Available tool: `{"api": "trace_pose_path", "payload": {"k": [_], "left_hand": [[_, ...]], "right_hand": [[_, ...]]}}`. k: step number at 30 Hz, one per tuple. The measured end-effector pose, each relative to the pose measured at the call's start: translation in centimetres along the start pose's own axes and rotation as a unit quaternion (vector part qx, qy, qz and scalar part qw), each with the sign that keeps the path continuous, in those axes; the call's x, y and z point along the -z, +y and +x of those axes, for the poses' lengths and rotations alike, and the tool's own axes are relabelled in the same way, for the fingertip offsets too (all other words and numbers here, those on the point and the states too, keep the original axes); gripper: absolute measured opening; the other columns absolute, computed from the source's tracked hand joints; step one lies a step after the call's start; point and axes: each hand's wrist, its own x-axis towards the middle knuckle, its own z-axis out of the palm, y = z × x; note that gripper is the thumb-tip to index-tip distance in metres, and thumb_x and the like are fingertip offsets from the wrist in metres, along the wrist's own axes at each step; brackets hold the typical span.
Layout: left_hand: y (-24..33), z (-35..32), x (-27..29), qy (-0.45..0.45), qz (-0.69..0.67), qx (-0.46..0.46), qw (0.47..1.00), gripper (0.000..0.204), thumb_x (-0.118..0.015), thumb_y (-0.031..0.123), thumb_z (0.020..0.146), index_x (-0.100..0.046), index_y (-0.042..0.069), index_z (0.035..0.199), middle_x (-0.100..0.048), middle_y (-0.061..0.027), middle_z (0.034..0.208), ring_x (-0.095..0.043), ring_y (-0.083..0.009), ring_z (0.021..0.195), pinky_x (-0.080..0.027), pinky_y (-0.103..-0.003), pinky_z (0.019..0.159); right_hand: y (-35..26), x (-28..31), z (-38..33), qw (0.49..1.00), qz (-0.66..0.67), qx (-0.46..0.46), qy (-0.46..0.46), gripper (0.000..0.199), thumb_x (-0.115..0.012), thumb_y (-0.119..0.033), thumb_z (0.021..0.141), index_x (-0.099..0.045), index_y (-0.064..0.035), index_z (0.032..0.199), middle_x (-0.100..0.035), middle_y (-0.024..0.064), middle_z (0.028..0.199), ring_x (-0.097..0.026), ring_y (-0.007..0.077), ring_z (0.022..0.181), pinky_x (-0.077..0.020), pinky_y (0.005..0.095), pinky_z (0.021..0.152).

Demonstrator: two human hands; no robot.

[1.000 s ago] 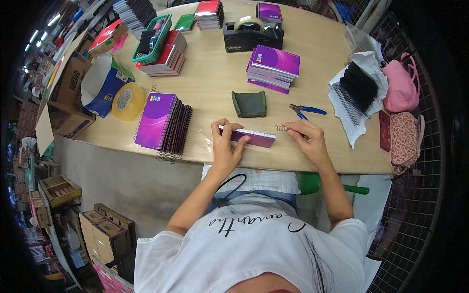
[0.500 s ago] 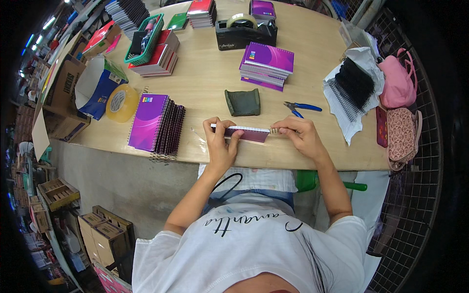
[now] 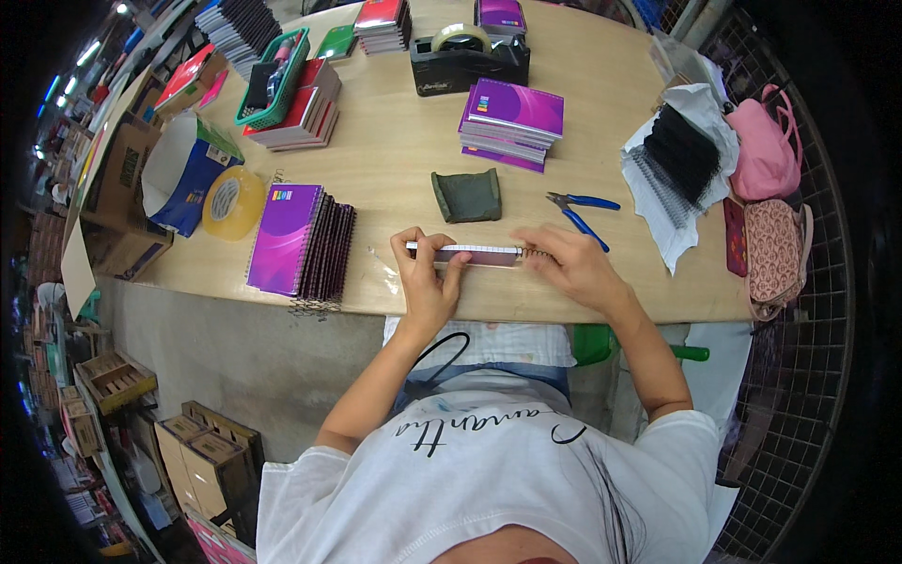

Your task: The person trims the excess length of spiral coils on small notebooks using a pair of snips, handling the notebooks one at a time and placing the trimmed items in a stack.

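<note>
Right at the near edge of the wooden desk (image 3: 395,160), a small notebook (image 3: 467,254) is being held up on its edge, long side running left to right. Left hand (image 3: 427,277) is closed around its left end, thumb on the near side and fingers curled over the top. Right hand (image 3: 568,266) is at the other end, fingers pinched on the bit of wire spiral (image 3: 536,252) sticking out of the notebook's right side. Just beyond the notebook there's a folded dark green cloth (image 3: 467,195), and to the right of that blue-handled pliers (image 3: 581,209) lying flat, close to the right hand but not touching it. Left of the hands is a row of purple-covered notebooks (image 3: 303,242) leaning against each other, with a roll of yellowish tape (image 3: 230,201) beside them. Further back sits another purple stack (image 3: 512,122) and a black tape dispenser (image 3: 467,64). Far right there's a bundle of black spirals (image 3: 678,155) on white paper, then a pink bag (image 3: 766,150) right at the desk's end. Green basket (image 3: 274,80) sits on a pile of books at the back left.
</note>
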Motion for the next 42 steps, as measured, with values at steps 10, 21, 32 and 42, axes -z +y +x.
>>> {"api": "trace_pose_path", "payload": {"k": [10,21,32,42], "left_hand": [[0.1,-0.2,0.1,-0.018,0.003,0.010,1.000,0.027,-0.076,0.014,0.079,-0.059,0.003,0.096,-0.046,-0.0140,0.098,-0.041,-0.0297,0.100,-0.037,-0.039,0.087],[-0.1,0.7,-0.1,-0.036,-0.003,-0.016,0.999,0.060,-0.087,0.029,0.065,-0.047,0.001,0.099,-0.043,-0.0112,0.095,-0.038,-0.0285,0.093,-0.036,-0.040,0.083],[-0.4,2.4,0.0,-0.087,-0.056,-0.002,0.995,0.060,-0.088,0.026,0.062,-0.045,0.003,0.096,-0.037,-0.0107,0.094,-0.038,-0.0270,0.091,-0.036,-0.037,0.081],[-0.3,2.7,-0.3,-0.117,-0.080,0.012,0.990,0.060,-0.089,0.023,0.061,-0.045,0.003,0.098,-0.039,-0.0117,0.096,-0.042,-0.0284,0.092,-0.040,-0.038,0.079]], "right_hand": [[-0.7,-0.1,1.3,0.981,-0.173,0.084,-0.013,0.034,-0.063,-0.032,0.088,-0.061,-0.0043,0.107,-0.059,0.0159,0.109,-0.062,0.0362,0.082,-0.0513,0.0414,0.070],[-0.9,-4.1,11.0,0.937,-0.273,-0.127,-0.175,0.057,-0.064,-0.042,0.082,-0.060,0.0010,0.119,-0.052,0.0310,0.119,-0.058,0.0428,0.104,-0.0478,0.0453,0.092],[3.0,3.5,2.9,0.955,0.171,-0.050,-0.236,0.044,-0.064,-0.034,0.086,-0.067,-0.0046,0.118,-0.066,0.0164,0.104,-0.060,0.0266,0.102,-0.0458,0.0352,0.090],[3.4,2.0,2.9,0.978,0.109,-0.060,-0.169,0.049,-0.062,-0.033,0.086,-0.062,-0.0005,0.123,-0.061,0.0114,0.112,-0.058,0.0224,0.102,-0.0447,0.0330,0.089]]}}
